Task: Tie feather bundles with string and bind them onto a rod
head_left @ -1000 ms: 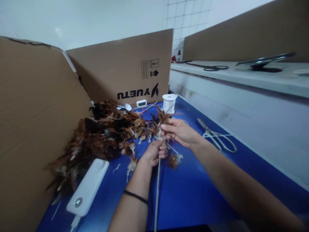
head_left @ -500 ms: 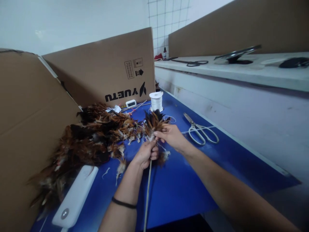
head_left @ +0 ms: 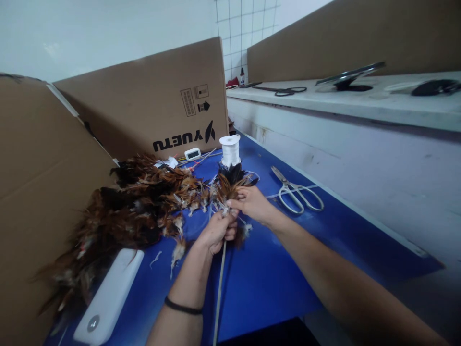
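A: What has just changed?

B: Over the last second, the bunch of feathers point(head_left: 229, 183) has come to show as a fuller, brown-and-black fan. Both hands have stayed at its pale base, so the work seems to be arranging feathers there.

A: And the fingers?

B: The left hand point(head_left: 218, 231) has its fingers curled around a thin rod point(head_left: 220, 293) just below the bunch, with no gap visible. The right hand point(head_left: 254, 204) pinches the bunch low on its side, thumb and fingertips nearly together.

A: Where is the bunch?

B: Above the blue bench point(head_left: 266, 283), nearer than the white spool point(head_left: 230, 154), between the loose feather pile point(head_left: 133, 206) and the scissors point(head_left: 297, 192).
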The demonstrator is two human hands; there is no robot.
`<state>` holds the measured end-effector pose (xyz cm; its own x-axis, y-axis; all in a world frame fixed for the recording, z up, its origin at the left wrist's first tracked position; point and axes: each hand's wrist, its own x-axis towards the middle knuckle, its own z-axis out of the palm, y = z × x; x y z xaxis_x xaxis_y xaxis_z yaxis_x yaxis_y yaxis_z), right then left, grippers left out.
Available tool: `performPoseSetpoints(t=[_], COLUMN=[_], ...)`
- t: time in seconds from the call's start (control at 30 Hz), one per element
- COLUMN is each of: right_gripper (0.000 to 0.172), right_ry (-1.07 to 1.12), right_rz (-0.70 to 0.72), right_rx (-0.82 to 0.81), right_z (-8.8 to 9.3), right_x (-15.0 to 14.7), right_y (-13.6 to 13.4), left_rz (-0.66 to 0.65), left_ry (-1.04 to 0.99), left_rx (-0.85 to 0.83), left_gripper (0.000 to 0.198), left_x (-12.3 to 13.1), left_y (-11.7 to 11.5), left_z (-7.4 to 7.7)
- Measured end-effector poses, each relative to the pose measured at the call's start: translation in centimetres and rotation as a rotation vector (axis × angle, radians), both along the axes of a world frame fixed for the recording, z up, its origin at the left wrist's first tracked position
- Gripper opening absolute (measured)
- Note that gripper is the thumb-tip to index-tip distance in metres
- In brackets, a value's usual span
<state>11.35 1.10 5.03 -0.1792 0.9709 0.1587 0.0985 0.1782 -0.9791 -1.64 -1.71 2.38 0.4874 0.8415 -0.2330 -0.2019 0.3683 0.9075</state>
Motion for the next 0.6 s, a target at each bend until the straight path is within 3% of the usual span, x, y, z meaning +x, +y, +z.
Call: performPoseSetpoints(t=[0.27, 0.6], right_gripper=[0.012, 0.014], right_ry=[-0.144, -0.396], right_rz=[-0.003, -0.087], right_rx=[0.106, 0.184], right_z=[-1.3, -0.4], right_x=[0.3, 0.4], right_y=[0.6, -0.1], left_rz=[-0.002, -0.01], left_ry=[-0.009, -0.069], left_rx=[-0.009, -0.118], left_gripper=[0.033, 0.027], left_x=[0.0, -0.2], left_y=[-0.1, 0.4], left_z=[0.0, -0.3])
